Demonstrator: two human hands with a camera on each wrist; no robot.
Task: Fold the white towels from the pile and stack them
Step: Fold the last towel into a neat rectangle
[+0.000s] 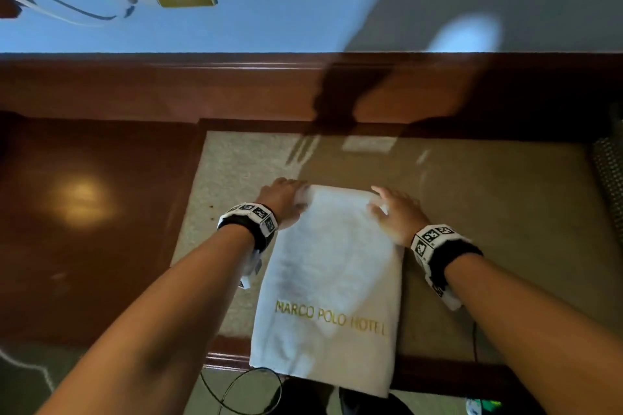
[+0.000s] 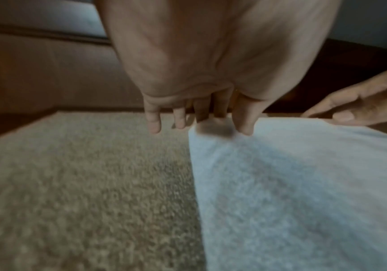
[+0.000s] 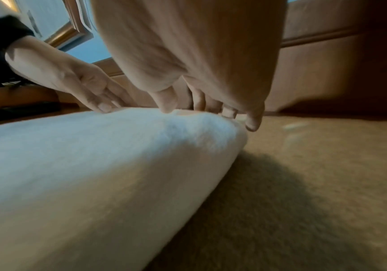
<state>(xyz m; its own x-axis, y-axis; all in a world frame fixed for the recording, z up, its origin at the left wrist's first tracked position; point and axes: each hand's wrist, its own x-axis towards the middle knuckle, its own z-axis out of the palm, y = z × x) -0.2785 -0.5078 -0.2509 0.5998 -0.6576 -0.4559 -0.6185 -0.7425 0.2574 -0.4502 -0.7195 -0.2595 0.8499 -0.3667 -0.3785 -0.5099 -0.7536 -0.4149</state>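
Both hands flat, fingers straight, on towel far corners; hotel lettering legible only in head view.

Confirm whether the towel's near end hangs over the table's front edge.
Yes, the towel lies lengthwise with its near end drooping past the table's front edge.

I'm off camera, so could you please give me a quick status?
Left hand and right hand flat on far corners of white folded terry towel. Towel overhangs near desk edge. Nothing in the way.

towel: white fluffy terry cloth, gold stitched lettering
desk inlay: beige, grainy, matt
desk frame: dark wood, glossy
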